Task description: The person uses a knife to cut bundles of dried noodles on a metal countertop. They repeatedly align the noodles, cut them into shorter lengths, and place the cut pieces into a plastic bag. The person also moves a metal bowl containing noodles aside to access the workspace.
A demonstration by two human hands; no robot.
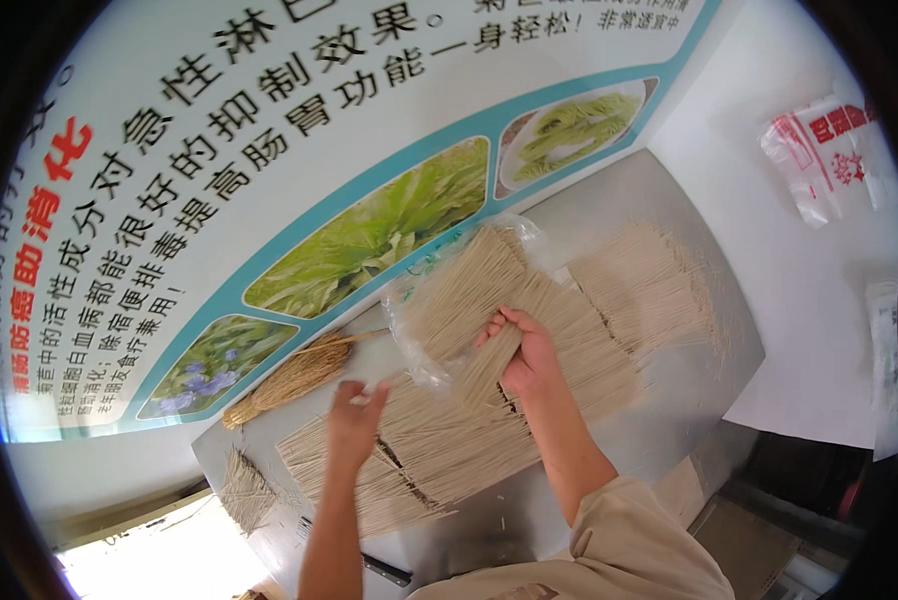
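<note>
A bundle of thin dried noodles [486,364] is gripped in my right hand [525,349], above the middle of the metal table. Clear plastic wrapping [422,352] lies under a thick heap of noodles [464,292] just beyond that hand. To the left, my left hand [359,412] hovers over the noodle layers [456,427], its fingers curled with thumb and fingertips near each other; nothing shows in it. More noodles [636,285] are spread at the right, with uneven ends. Dark gaps run between the rows.
A straw hand brush [299,379] lies along the wall side. A small pile of short noodle pieces [245,491] is at the left of the metal table [719,367]. A black-handled knife [387,570] lies at the near edge. A printed poster [284,187] covers the wall; plastic bags [824,161] are at right.
</note>
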